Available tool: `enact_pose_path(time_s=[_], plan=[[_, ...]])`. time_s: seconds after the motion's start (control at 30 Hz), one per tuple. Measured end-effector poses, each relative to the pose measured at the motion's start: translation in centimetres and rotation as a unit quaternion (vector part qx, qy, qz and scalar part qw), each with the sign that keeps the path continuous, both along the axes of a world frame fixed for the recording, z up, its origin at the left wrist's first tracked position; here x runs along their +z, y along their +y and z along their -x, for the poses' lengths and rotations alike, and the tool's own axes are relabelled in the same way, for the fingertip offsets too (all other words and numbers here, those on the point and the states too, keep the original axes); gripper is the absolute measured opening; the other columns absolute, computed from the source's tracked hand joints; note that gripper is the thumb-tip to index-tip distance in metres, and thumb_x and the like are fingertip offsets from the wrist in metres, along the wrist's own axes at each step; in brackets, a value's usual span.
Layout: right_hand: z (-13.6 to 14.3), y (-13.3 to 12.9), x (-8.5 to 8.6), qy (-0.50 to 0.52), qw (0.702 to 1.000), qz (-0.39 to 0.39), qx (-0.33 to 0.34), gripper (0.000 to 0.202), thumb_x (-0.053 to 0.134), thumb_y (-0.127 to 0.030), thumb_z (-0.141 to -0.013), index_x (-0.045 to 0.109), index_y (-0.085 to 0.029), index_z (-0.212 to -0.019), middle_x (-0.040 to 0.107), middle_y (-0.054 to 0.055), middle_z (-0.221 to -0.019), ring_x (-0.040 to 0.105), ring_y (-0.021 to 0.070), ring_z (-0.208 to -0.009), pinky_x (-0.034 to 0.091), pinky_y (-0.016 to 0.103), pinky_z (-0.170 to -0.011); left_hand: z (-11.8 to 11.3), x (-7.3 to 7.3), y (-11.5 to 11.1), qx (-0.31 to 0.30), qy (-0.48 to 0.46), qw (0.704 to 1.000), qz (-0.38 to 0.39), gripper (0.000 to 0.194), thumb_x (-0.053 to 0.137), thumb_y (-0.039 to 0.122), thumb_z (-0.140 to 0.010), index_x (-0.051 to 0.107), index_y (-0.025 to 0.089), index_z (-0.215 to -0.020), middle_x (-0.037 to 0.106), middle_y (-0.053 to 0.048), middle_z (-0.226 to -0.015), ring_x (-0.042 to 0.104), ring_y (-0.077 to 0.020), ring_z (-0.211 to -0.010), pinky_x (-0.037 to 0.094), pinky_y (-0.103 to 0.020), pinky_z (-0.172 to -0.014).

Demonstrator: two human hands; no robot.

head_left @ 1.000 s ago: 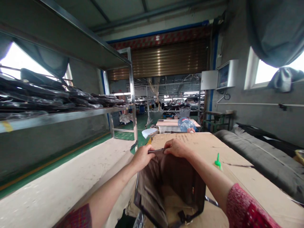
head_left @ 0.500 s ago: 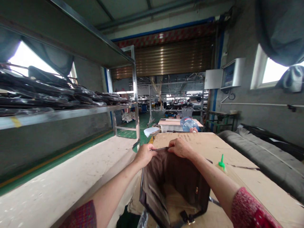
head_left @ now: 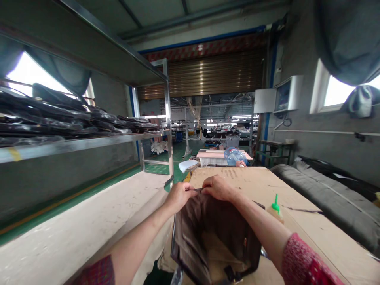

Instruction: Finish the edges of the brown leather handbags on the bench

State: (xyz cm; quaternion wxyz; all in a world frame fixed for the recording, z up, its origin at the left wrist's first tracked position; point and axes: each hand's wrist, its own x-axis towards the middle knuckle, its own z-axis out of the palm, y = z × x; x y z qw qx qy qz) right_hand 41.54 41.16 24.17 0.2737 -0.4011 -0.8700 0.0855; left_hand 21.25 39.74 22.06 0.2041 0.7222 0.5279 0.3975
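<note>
A brown bag (head_left: 213, 233) stands open on the cardboard-covered worktop (head_left: 297, 225), its mouth facing the person and its far edge pulled up level with the hands. The left hand (head_left: 178, 196) is closed on that top edge at the left, and the right hand (head_left: 218, 188) is closed on the same edge just beside it, fingers curled over it; a thin dark strip of the edge shows between the two hands. A black buckle (head_left: 230, 273) sits at the bag's near bottom corner. To the right, on the cardboard, a small bottle with a green tip (head_left: 275, 209) stands upright, well apart from the bag. A grey roll of fabric (head_left: 326, 206) lies along the worktop's right side. On the left, a metal shelf (head_left: 89, 144) carries stacked black bags (head_left: 59, 118).
</note>
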Motion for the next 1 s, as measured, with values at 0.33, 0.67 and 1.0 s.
enact_pose_path(time_s=[0.33,0.67,1.0], plan=[[1.0,-1.0,-0.1,-0.079,0.994,-0.064,0.029,0.024,0.063,-0.037,-0.083,0.072,-0.028,-0.104,0.072,0.003,-0.102,0.065,0.0223,-0.096,0.045,0.027,-0.075,-0.2,0.9,-1.6,-0.073,0.003,0.997,0.011,0.026,0.058,0.039,-0.067,0.066,0.016,-0.074,0.067,-0.004,-0.075,0.060,-0.0228,-0.079,0.041,-0.029,-0.070],[1.8,-3.8,1.1,-0.179,0.976,-0.122,0.000,0.027,0.058,-0.043,-0.087,0.071,-0.023,-0.100,0.072,0.008,-0.095,0.067,0.0282,-0.092,0.047,0.031,-0.066,0.7,1.8,-4.3,-0.002,0.119,0.993,-0.021,0.017,0.055,0.029,-0.072,0.071,0.023,-0.074,0.072,0.000,-0.077,0.064,-0.0259,-0.084,0.043,-0.029,-0.076],[-0.4,-6.7,4.8,-0.023,0.973,-0.227,0.010,0.019,0.052,-0.031,-0.093,0.067,-0.021,-0.086,0.070,0.004,-0.086,0.063,0.0190,-0.080,0.043,0.027,-0.069,-1.7,9.5,-10.9,-0.004,0.126,0.985,-0.118,0.025,0.059,0.045,-0.083,0.072,0.024,-0.086,0.073,-0.001,-0.085,0.066,-0.0226,-0.082,0.045,-0.030,-0.071]])
